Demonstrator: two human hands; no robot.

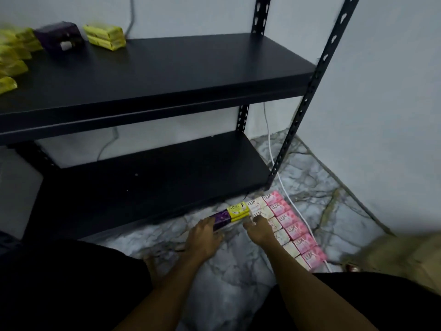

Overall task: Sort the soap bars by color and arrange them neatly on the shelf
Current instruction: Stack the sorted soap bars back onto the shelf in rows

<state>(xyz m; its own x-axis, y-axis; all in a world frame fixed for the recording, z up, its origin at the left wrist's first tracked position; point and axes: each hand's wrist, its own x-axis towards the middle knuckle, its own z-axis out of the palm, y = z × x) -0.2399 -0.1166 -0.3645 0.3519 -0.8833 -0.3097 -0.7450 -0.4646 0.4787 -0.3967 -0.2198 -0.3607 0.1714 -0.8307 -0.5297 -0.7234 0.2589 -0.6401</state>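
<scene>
On floor, our left hand (205, 235) grips purple bar (220, 219); right hand (259, 231) pinches cream bar (259, 212). Rushed lift could topple pink row (296, 229).

On the floor (238, 271) in front of the shelf's right end lie seven pink Lux soap boxes (294, 229) in one row, about seven cream Lux soap boxes (261, 212) in a row beside them, two stacked yellow soap packs (237, 211) and one purple soap box (220, 219). On the upper shelf board (167, 75), near its left end, sit one purple soap pack (58, 37) and two stacked yellow bars (105, 37); more yellow bars (12, 60) at the left edge are too blurred to count. Two hands show.
</scene>
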